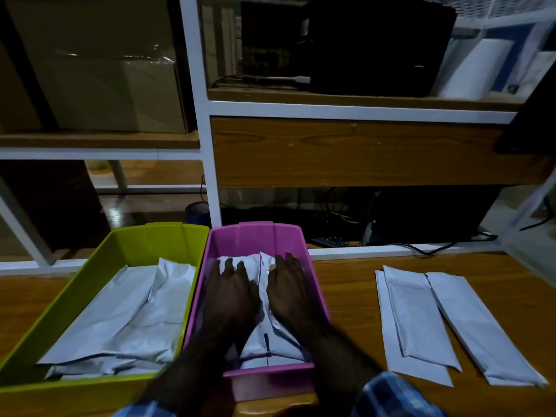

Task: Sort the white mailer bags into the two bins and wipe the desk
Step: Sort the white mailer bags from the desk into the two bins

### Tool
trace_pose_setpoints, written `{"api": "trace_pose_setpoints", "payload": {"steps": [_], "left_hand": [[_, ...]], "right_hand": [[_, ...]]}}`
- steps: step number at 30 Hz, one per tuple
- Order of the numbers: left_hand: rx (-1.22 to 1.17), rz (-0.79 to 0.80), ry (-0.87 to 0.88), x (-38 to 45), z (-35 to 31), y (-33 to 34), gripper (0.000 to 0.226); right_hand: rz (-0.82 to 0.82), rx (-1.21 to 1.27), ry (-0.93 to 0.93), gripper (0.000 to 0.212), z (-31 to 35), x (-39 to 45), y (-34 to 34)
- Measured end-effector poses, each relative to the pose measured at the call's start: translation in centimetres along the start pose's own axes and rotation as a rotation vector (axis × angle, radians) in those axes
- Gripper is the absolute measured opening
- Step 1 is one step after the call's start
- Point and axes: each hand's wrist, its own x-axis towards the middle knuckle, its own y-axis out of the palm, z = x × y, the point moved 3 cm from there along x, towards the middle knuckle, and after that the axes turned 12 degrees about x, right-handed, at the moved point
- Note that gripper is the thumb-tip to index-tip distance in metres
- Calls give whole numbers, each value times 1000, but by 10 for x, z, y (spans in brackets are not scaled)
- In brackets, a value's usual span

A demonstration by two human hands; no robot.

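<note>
— What's where, from your left?
— Green bin (90,275) holds white mailers (126,320). My left hand (230,296) and right hand (288,291) press flat, fingers straight, on mailers in the pink bin (255,236).
— And right?
— Three loose mailers (445,323) on the table (346,296).

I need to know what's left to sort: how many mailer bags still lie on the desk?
3: overlapping bags right of the pink bin, left, middle, right; more may hide underneath.

**Mailers split across two bins, a few left out**

Green bin (99,266) holds a crumpled heap of white mailer bags (126,320). Pink bin (255,236) just beside it has its own pile (270,344). Three flat mailers (451,323) lie overlapping on the wooden surface (346,296), right of the bins.
</note>
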Motion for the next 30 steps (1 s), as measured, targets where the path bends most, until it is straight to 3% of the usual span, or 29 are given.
{"api": "trace_pose_setpoints", "payload": {"steps": [3, 7, 10, 15, 19, 24, 30], "left_hand": [[32, 12, 54, 7, 1, 8, 55], [71, 30, 154, 9, 5, 57, 76], [-10, 51, 107, 6, 0, 62, 75], [-89, 64, 81, -6, -6, 66, 67], [-138, 105, 54, -10, -6, 76, 65], [-145, 131, 11, -12, -9, 78, 64], [-151, 171, 13, -10, -10, 85, 62]], "right_hand": [[112, -25, 4, 37, -6, 8, 14], [167, 65, 70, 57, -18, 14, 30], [211, 143, 119, 65, -23, 12, 34], [250, 158, 94, 66, -22, 3, 49], [305, 162, 74, 56, -21, -2, 45], [303, 168, 123, 56, -34, 5, 63], [92, 106, 130, 56, -39, 0, 78]]}}
